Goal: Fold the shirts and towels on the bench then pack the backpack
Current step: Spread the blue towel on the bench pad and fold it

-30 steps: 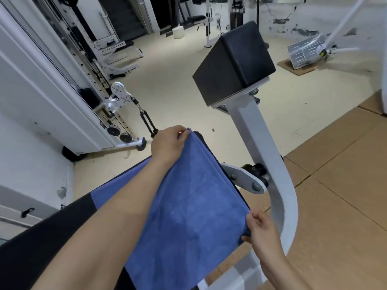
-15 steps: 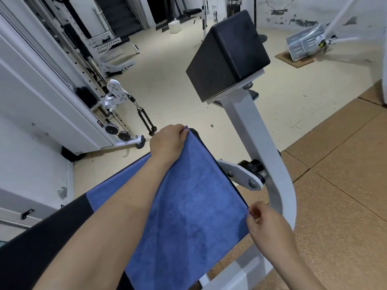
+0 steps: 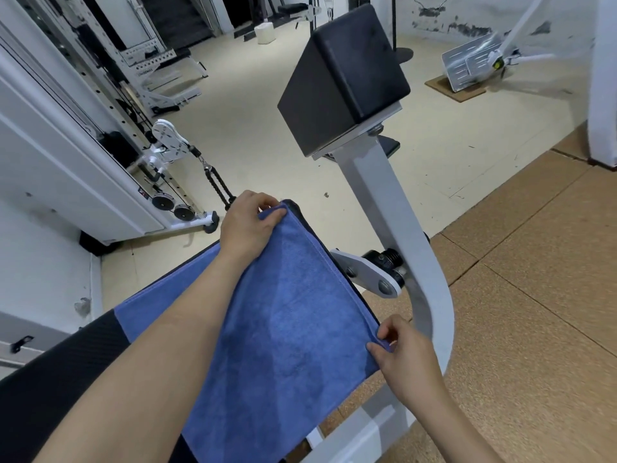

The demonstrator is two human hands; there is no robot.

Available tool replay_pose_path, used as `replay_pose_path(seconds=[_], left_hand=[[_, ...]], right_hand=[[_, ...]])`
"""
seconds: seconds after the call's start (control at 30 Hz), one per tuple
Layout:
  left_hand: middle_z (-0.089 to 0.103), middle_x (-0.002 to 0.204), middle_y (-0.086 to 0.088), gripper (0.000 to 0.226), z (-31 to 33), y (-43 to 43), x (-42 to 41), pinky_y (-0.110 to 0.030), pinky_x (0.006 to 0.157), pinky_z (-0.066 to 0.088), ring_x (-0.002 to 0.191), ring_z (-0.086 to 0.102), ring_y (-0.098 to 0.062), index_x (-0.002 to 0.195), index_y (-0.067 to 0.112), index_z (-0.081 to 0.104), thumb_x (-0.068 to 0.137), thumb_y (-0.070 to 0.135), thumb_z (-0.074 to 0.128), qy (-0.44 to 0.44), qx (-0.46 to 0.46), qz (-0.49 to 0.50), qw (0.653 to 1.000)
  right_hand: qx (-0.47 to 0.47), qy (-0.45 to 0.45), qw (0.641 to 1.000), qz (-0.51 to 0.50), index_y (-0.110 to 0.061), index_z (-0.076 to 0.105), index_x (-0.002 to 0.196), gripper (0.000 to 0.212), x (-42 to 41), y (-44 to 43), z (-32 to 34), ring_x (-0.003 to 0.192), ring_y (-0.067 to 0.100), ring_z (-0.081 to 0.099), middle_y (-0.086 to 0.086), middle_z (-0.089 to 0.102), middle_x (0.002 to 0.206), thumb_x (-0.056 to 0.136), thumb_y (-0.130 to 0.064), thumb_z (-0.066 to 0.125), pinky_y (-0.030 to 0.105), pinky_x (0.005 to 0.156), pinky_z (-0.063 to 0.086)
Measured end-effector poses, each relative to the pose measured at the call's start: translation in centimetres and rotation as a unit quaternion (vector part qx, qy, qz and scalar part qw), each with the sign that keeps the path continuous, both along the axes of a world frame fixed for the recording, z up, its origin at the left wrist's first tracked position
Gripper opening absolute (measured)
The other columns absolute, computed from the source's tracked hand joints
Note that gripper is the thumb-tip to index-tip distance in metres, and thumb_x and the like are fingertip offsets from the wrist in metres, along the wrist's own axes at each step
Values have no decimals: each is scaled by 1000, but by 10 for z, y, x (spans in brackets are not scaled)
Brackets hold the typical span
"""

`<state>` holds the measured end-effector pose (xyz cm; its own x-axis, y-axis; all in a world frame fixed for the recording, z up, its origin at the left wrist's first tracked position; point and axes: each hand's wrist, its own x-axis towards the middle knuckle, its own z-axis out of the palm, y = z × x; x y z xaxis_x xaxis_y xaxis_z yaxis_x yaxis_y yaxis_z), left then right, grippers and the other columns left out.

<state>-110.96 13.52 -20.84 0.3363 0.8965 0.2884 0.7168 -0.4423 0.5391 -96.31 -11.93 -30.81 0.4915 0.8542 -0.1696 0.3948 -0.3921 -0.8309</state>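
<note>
Blue towel (image 3: 283, 329): left hand (image 3: 248, 225) pinches its far corner, right hand (image 3: 405, 357) pinches the near-right corner. Spread over the black bench (image 3: 50, 389) pad's end; left forearm (image 3: 160, 349) hides part, lower edge cut off by frame.

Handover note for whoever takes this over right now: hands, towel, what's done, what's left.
Hands: left hand pinches the blue towel at its far corner; right hand pinches the near right corner.
Towel: spread flat on the black bench pad, right edge along the pad's edge.
Done: towel laid out and squared.
Left: fold it, fold the rest, pack. Shirts and backpack are not in view.
</note>
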Motion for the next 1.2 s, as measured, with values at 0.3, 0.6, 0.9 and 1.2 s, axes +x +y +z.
replay_pose_path(seconds=[0.3, 0.6, 0.9, 1.2], left_hand=[[68, 73, 6, 14, 29, -34, -35, -17, 65, 46, 66, 59, -2, 79, 24, 69, 85, 11, 72, -282, -146, 36, 947], [72, 72, 5, 38, 113, -140, -163, -18, 65, 52, 68, 65, -7, 75, 22, 79, 89, -6, 56, -459, -106, 27, 882], [70, 73, 8, 26, 148, -266, -266, -20, 69, 52, 73, 64, -6, 74, 20, 78, 86, 11, 58, -558, -43, 81, 825], [72, 72, 5, 31, 139, -338, -323, -15, 71, 53, 70, 66, -7, 75, 20, 79, 85, 0, 57, -548, -13, 142, 824]], right_hand=[[-17, 314, 949, 18, -14, 75, 77, 8, 36, -12, 26, 57, 3, 57, -2, 64, 65, 85, -14, 73, 17, 51, 44], [162, 328, 928, 65, -25, 77, 84, 24, 4, -8, 118, 74, 8, 69, -1, 73, 82, 93, -9, 61, 24, 62, 57], [297, 204, 922, 140, -25, 77, 79, 9, -56, -16, 213, 58, 9, 58, -4, 66, 65, 86, -22, 72, 19, 51, 51], [283, 140, 923, 218, -23, 76, 79, 8, -87, -53, 257, 52, 5, 51, -8, 63, 60, 85, -26, 72, 16, 43, 40]])
